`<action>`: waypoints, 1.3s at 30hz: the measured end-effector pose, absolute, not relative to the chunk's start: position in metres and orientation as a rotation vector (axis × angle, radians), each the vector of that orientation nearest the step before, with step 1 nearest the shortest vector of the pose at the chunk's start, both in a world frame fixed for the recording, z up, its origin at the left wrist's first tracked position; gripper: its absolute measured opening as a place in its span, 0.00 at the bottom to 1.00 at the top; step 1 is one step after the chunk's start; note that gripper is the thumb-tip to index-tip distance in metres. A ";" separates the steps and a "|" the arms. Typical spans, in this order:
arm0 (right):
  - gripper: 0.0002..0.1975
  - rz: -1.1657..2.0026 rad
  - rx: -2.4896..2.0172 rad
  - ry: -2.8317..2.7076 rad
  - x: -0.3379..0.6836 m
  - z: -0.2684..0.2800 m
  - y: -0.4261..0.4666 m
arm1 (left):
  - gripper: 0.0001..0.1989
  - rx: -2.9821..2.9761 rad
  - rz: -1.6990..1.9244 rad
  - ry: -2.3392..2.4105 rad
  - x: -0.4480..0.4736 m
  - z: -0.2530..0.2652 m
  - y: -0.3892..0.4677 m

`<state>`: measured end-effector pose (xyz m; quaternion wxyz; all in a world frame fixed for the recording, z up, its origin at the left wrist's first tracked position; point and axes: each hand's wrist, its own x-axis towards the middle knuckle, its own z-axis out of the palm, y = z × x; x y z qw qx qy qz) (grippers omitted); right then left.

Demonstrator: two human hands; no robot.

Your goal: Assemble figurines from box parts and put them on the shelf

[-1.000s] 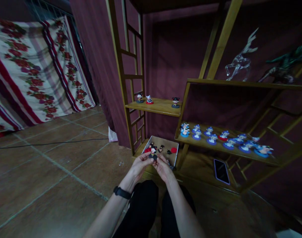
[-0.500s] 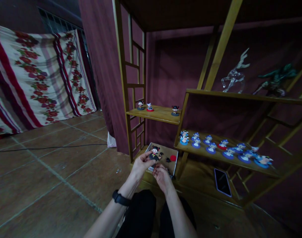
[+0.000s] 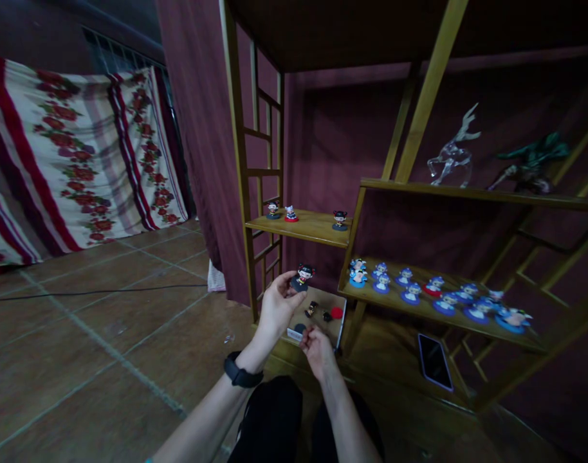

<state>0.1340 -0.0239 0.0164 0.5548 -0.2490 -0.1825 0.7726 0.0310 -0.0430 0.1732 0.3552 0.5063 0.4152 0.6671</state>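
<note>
My left hand (image 3: pixel 273 307) pinches the dark round base of a small figurine (image 3: pixel 304 275) with black hair buns and red ties, held upright above a shallow box (image 3: pixel 333 329). Low by the box's front edge, my right hand (image 3: pixel 317 350) has its fingers curled in; whatever they may hold is hidden. Inside the box lie a small figurine body (image 3: pixel 311 309), a small black piece (image 3: pixel 327 316), a red disc (image 3: pixel 336 312) and a dark disc (image 3: pixel 300 328).
Three figurines stand on the small wooden shelf (image 3: pixel 298 225) above. Several blue-and-white figurines (image 3: pixel 411 293) fill the lower right shelf. A clear deer ornament (image 3: pixel 453 157) and a dark green statue (image 3: pixel 532 164) are higher up. Beneath lies a phone (image 3: pixel 435 361).
My left hand has raised the figurine up from over the box, uncovering the pieces and dark disc inside. My right hand has dropped slightly, and the two hands are farther apart.
</note>
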 end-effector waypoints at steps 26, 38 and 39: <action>0.05 1.786 -0.676 -0.344 0.133 0.013 -0.016 | 0.19 1.471 1.636 0.901 0.053 0.283 0.016; 0.07 1.763 -0.676 -0.323 0.134 0.015 -0.013 | 0.14 1.832 1.504 1.413 0.079 0.299 0.064; 0.07 1.760 -0.673 -0.319 0.133 0.015 -0.012 | 0.14 1.851 1.503 1.448 0.081 0.299 0.065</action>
